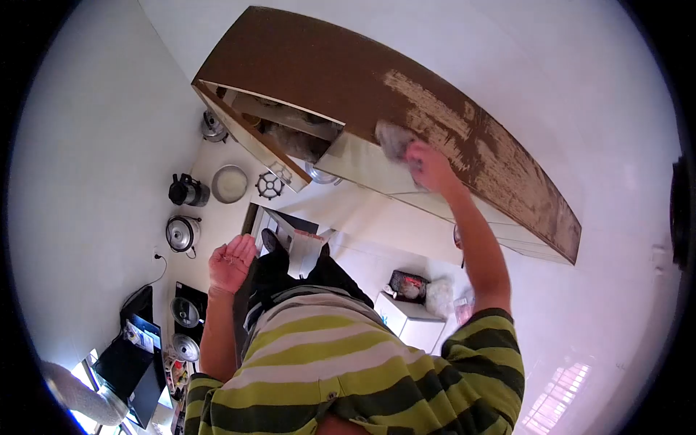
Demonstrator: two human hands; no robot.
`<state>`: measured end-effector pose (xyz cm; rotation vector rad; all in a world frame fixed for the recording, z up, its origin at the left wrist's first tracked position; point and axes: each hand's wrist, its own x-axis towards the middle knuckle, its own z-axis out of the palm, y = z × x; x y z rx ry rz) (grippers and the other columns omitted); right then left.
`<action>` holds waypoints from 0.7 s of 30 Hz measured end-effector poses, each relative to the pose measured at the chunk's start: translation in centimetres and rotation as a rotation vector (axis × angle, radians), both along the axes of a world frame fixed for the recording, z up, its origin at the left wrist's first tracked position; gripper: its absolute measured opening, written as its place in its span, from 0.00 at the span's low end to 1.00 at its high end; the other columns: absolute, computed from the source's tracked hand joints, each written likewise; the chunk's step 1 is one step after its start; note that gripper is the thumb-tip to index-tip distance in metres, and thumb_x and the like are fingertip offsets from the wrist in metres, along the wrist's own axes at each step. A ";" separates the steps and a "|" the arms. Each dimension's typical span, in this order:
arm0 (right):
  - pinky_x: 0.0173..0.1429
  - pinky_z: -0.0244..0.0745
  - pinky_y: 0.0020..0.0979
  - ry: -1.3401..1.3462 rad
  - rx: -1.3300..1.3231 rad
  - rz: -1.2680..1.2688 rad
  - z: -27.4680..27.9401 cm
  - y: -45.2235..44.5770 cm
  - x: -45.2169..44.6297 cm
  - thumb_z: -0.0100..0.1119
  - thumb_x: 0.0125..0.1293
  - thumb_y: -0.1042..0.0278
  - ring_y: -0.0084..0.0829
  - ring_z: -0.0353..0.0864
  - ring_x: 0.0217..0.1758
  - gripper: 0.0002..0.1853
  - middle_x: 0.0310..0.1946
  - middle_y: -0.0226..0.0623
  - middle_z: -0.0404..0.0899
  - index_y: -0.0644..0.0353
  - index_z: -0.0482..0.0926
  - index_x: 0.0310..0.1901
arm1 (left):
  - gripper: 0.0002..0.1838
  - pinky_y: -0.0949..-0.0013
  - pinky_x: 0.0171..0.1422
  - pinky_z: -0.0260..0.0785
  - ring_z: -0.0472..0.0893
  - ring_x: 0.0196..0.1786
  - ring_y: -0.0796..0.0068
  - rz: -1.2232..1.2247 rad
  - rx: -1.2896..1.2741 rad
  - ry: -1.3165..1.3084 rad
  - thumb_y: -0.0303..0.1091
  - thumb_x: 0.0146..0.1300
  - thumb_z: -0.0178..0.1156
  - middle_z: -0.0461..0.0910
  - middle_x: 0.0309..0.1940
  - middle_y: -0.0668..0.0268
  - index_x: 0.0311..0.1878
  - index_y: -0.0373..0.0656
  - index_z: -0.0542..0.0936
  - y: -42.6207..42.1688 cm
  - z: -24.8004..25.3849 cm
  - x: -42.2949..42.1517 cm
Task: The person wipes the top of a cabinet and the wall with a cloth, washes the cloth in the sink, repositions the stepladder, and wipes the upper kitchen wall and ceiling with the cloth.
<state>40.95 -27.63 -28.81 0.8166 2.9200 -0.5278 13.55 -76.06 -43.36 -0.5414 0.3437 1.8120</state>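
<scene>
My right hand (433, 167) is closed on a greyish, crumpled rag (395, 141) at the front edge of a brown wall cabinet (319, 61). The rag touches the cabinet's top, beside a stretch where the brown surface is streaked with pale patches (500, 163). Lower down on the left, my left hand (232, 264) is held palm up with its fingers stretched out, and I see nothing clearly held in it. A cabinet door (254, 134) stands ajar at the left end, showing shelves with things that are hard to make out.
Below the cabinet are a round pan (230, 183), a black-handled pot (188, 190), a rice cooker (182, 233) and a burner grate (270, 185). A white stool or step (305, 254) shows between my legs. A white box-like appliance (410, 322) with bags on it stands to the right.
</scene>
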 end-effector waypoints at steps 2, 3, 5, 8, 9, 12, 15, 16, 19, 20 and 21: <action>0.56 0.77 0.41 -0.236 -0.124 0.017 2.5 -1.1 3.2 0.62 0.51 0.70 0.48 0.81 0.50 0.16 0.45 0.43 0.82 0.55 0.84 0.44 | 0.26 0.47 0.78 0.57 0.69 0.70 0.44 0.058 -0.049 0.045 0.39 0.69 0.46 0.72 0.64 0.41 0.59 0.26 0.75 -0.7 -0.6 -1.4; 0.56 0.77 0.40 -0.321 -0.168 0.037 3.2 -0.3 5.1 0.62 0.50 0.69 0.47 0.81 0.49 0.16 0.43 0.44 0.82 0.55 0.84 0.43 | 0.26 0.47 0.79 0.55 0.66 0.72 0.45 0.068 -0.083 0.011 0.38 0.69 0.46 0.69 0.66 0.41 0.60 0.26 0.74 -1.2 -1.0 -2.0; 0.57 0.76 0.40 -0.171 -0.106 -0.269 4.9 0.5 6.8 0.62 0.49 0.70 0.45 0.81 0.50 0.17 0.44 0.44 0.82 0.55 0.84 0.44 | 0.26 0.47 0.80 0.53 0.65 0.73 0.45 0.078 -0.100 -0.024 0.38 0.69 0.45 0.68 0.67 0.41 0.61 0.26 0.72 -1.3 -1.7 -2.8; 0.62 0.73 0.41 0.165 0.081 -0.426 4.4 3.8 5.6 0.60 0.51 0.75 0.46 0.78 0.57 0.22 0.51 0.46 0.79 0.58 0.80 0.51 | 0.26 0.48 0.81 0.52 0.62 0.75 0.46 0.174 -0.278 -0.130 0.36 0.69 0.45 0.65 0.69 0.41 0.64 0.25 0.67 -1.5 -1.0 -3.9; 0.64 0.72 0.41 0.233 0.193 -0.437 3.1 5.0 5.1 0.60 0.53 0.76 0.48 0.76 0.60 0.23 0.54 0.46 0.77 0.59 0.78 0.54 | 0.26 0.48 0.80 0.52 0.63 0.74 0.45 0.128 -0.188 -0.090 0.37 0.70 0.44 0.66 0.69 0.41 0.62 0.24 0.70 -2.0 -2.0 -4.4; 0.65 0.70 0.42 0.094 0.295 -0.420 -1.3 6.7 3.0 0.59 0.56 0.75 0.49 0.73 0.64 0.25 0.60 0.46 0.73 0.59 0.73 0.59 | 0.27 0.48 0.80 0.53 0.65 0.73 0.45 0.046 0.006 0.006 0.40 0.71 0.42 0.69 0.66 0.41 0.61 0.24 0.73 -2.2 -3.9 -6.2; 0.65 0.69 0.43 0.112 0.300 -0.576 -3.3 6.8 2.8 0.57 0.60 0.73 0.50 0.71 0.65 0.25 0.62 0.45 0.70 0.57 0.71 0.62 | 0.27 0.49 0.80 0.54 0.67 0.72 0.45 0.051 0.065 0.094 0.41 0.72 0.42 0.71 0.66 0.42 0.60 0.26 0.74 -2.2 -4.5 -8.4; 0.65 0.69 0.43 0.104 0.287 -0.567 -3.8 6.3 2.8 0.57 0.60 0.73 0.50 0.71 0.65 0.25 0.62 0.45 0.70 0.57 0.71 0.62 | 0.27 0.49 0.80 0.54 0.67 0.72 0.45 0.060 0.051 0.089 0.41 0.72 0.42 0.71 0.66 0.42 0.60 0.26 0.74 -2.7 -4.6 -9.1; 0.65 0.69 0.45 0.112 0.566 -0.530 -4.0 5.1 1.9 0.54 0.62 0.71 0.51 0.72 0.64 0.24 0.63 0.46 0.70 0.57 0.71 0.62 | 0.27 0.49 0.80 0.53 0.66 0.73 0.46 0.079 0.045 0.106 0.41 0.72 0.42 0.71 0.66 0.42 0.61 0.27 0.74 -3.7 -5.6 -10.9; 0.64 0.69 0.45 0.094 0.553 -0.563 -3.8 4.8 1.5 0.53 0.63 0.71 0.52 0.72 0.64 0.24 0.63 0.47 0.70 0.57 0.71 0.63 | 0.27 0.49 0.80 0.53 0.66 0.73 0.46 0.082 0.044 0.095 0.41 0.72 0.42 0.71 0.66 0.42 0.61 0.27 0.74 -4.2 -6.0 -11.3; 0.64 0.69 0.46 0.075 0.542 -0.599 -3.6 4.4 1.1 0.52 0.64 0.71 0.52 0.72 0.63 0.24 0.63 0.47 0.70 0.57 0.70 0.63 | 0.27 0.49 0.80 0.52 0.65 0.73 0.46 0.093 0.040 0.110 0.41 0.72 0.42 0.70 0.66 0.42 0.61 0.27 0.74 -4.7 -6.3 -11.8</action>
